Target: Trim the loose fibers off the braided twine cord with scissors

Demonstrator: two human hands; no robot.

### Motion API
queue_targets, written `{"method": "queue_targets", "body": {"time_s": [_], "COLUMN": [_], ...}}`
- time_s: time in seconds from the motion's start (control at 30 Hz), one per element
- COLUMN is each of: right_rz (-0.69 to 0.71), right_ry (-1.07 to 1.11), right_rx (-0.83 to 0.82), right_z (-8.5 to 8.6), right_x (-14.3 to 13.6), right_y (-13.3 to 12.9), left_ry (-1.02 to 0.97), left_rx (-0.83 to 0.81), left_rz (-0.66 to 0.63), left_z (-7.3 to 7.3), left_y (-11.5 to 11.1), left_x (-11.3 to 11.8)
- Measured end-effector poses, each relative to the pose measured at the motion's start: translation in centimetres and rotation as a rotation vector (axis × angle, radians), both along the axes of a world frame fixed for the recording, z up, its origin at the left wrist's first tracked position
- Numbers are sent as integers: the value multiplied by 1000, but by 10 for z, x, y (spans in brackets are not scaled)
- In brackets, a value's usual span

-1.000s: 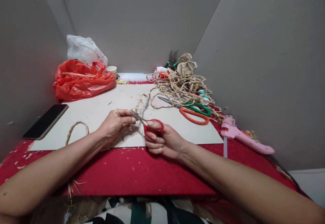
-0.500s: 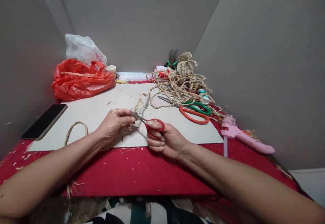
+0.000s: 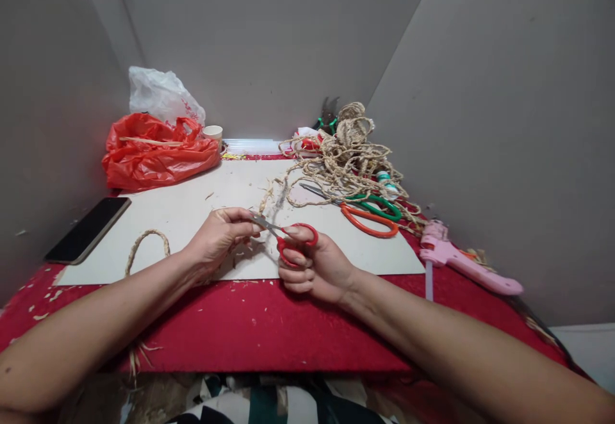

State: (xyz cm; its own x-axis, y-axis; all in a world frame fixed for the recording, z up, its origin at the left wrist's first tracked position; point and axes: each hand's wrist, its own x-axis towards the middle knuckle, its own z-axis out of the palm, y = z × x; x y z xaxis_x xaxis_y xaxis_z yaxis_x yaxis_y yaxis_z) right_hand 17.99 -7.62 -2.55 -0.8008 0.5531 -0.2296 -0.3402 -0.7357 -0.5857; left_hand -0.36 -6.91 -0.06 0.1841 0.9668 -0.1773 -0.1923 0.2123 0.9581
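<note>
My right hand (image 3: pixel 321 267) grips small scissors (image 3: pixel 280 239) with red handles, fingers through the loops. The blades point left, spread a little, at the fingertips of my left hand (image 3: pixel 218 238). That hand is closed in a pinch on a braided straw rope (image 3: pixel 263 205); a frayed length of it shows just beyond the fingers. The part between the fingertips is mostly hidden. A curved piece of braided rope (image 3: pixel 144 237) shows left of my left forearm, and loose straw ends (image 3: pixel 137 355) hang below the forearm at the table's front edge.
A white board (image 3: pixel 187 203) lies on the red tablecloth (image 3: pixel 269 328). At the right are a rope heap (image 3: pixel 350 155), orange-and-green-handled scissors (image 3: pixel 368 219) and a pink glue gun (image 3: pixel 461 264). At the left are a black phone (image 3: pixel 89 228), a red plastic bag (image 3: pixel 158 161) and a paper cup (image 3: pixel 213 132).
The red scissors' handles have spread further apart and the blades have opened slightly. My left hand keeps its pinch. The whole view has shifted slightly.
</note>
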Motion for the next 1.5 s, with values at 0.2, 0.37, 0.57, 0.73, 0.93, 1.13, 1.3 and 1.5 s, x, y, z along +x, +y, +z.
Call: {"method": "queue_targets", "body": {"time_s": [0.2, 0.37, 0.57, 0.73, 0.93, 1.13, 1.3, 1.5], "right_rz": [-85, -150, -247, -545, -493, -709, -772, -917], "right_ry": [-37, -75, -124, -223, -141, -32, -61, 6], "right_rx": [43, 127, 422, 466, 383, 148, 185, 326], "right_z": [7, 8, 17, 25, 16, 22, 52, 83], "right_x": [0, -1, 2, 8, 1, -8, -14, -31], "right_y": [-2, -6, -10, 6, 15, 23, 43, 68], "left_ry": [-6, -5, -20, -20, 92, 228, 566, 734], "left_rx": [1, 2, 0, -9, 47, 118, 550, 852], "left_rz": [13, 33, 53, -9, -239, -259, -281, -43], "left_z": [1, 0, 2, 1, -13, -15, -3, 16], "left_y": [-1, 0, 2, 0, -6, -10, -9, -9], "left_x": [1, 0, 0, -1, 3, 4, 1, 7]}}
